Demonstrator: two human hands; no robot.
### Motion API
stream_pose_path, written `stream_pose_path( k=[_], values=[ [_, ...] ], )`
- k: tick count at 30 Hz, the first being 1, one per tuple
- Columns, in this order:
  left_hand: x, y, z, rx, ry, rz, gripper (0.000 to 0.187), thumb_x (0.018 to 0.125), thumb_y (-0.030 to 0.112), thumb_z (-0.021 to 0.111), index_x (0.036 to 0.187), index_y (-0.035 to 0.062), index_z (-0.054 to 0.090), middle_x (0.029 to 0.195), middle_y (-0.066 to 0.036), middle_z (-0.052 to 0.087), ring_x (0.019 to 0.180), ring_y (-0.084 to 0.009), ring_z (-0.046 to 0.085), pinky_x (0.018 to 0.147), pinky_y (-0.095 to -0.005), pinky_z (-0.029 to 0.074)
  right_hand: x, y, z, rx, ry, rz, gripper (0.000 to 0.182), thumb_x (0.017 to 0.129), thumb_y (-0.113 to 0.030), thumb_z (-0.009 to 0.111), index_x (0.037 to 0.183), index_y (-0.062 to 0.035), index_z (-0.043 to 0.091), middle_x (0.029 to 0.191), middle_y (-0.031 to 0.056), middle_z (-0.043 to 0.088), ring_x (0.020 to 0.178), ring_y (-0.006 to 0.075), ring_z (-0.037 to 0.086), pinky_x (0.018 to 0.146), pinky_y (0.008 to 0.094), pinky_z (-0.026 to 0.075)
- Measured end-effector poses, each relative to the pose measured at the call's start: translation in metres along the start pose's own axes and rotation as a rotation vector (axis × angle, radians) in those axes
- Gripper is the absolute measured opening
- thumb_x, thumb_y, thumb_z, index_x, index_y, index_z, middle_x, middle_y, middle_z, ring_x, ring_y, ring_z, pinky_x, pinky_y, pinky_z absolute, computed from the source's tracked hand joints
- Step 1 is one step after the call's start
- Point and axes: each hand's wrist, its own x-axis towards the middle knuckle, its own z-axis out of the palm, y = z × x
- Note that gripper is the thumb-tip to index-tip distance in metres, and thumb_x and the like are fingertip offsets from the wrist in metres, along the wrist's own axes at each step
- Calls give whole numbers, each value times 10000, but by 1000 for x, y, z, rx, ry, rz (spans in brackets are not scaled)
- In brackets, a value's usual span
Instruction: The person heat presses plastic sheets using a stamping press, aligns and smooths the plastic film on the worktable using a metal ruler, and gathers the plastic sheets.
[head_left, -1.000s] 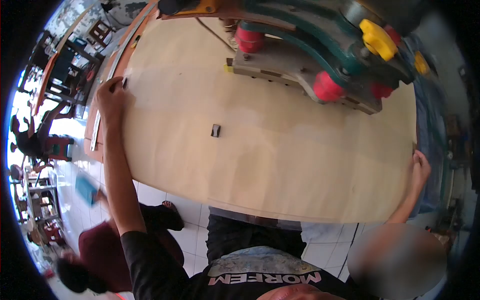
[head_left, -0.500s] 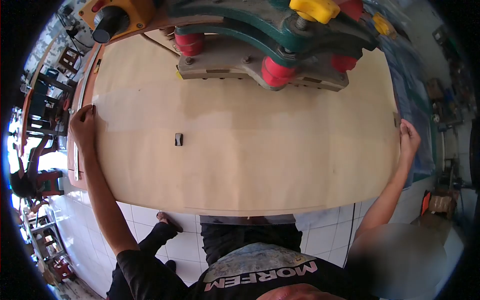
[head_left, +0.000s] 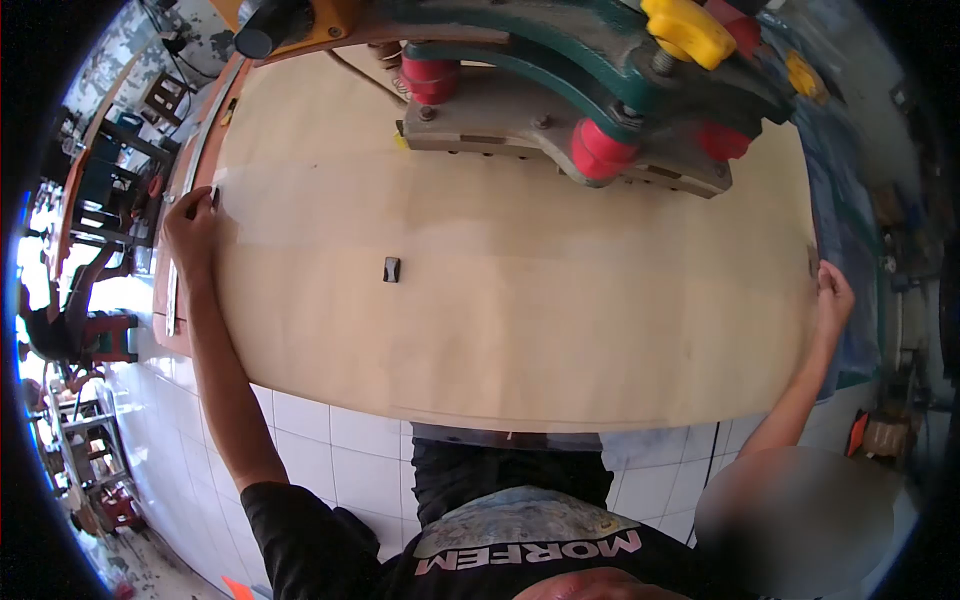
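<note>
A broad tan sheet (head_left: 520, 330) lies flat in front of me, its near edge at my waist. At its left edge my left hand (head_left: 192, 222) is closed, thumb and fingertips pinched at the border, with a small dark piece at the fingertips. My right hand (head_left: 834, 295) is at the opposite edge, fingers curled together against the sheet's side. A small greyish patch shows just above those fingers. On the sheet, left of centre, sits a small black-and-silver block (head_left: 391, 270), touched by neither hand.
A green machine arm (head_left: 560, 70) with red mounts and a yellow knob (head_left: 688, 32) overhangs the far side, carrying a metal plate (head_left: 560, 145). An orange control box (head_left: 325, 20) is at the upper left. A metal ruler (head_left: 205, 130) runs along the left. Blue plastic sheeting (head_left: 850, 250) lies right.
The whole view has shifted, so the sheet, block and machine appear farther right. Both hands stay at the sheet's side edges. A foot seen below the near edge is out of view now.
</note>
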Motion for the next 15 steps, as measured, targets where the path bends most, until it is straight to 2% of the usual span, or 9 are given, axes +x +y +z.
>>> stream_pose_path(
  k=[6, 9, 15],
  values=[
    [5, -14, 1, 1, 5, 38, 187, 814, 151, 641, 953, 60, 728, 813, -117, 707, 737, -184, 669, 698, -286, 495, 7, 14, -3, -18, -31, 30, 204, 899, -121, 618, 1034, 21, 676, 996, 84, 676, 903, 160, 608, 815, 267, 465],
    [4, -10, 1, -27, -9, -40, 187, 810, 142, 640, 952, 60, 728, 824, -113, 710, 742, -182, 672, 704, -286, 497, 9, 15, -3, -31, -38, 30, 209, 898, -133, 622, 1034, 16, 678, 1013, 87, 682, 925, 163, 612, 834, 271, 463],
    [1, 2, -2, 8, 1, -11, 189, 805, 132, 637, 951, 55, 730, 835, -113, 712, 748, -191, 674, 712, -288, 498, 9, 12, -2, -136, -46, -66, 211, 895, -134, 617, 1032, 13, 680, 1018, 94, 689, 940, 178, 621, 855, 289, 462]
  ],
)
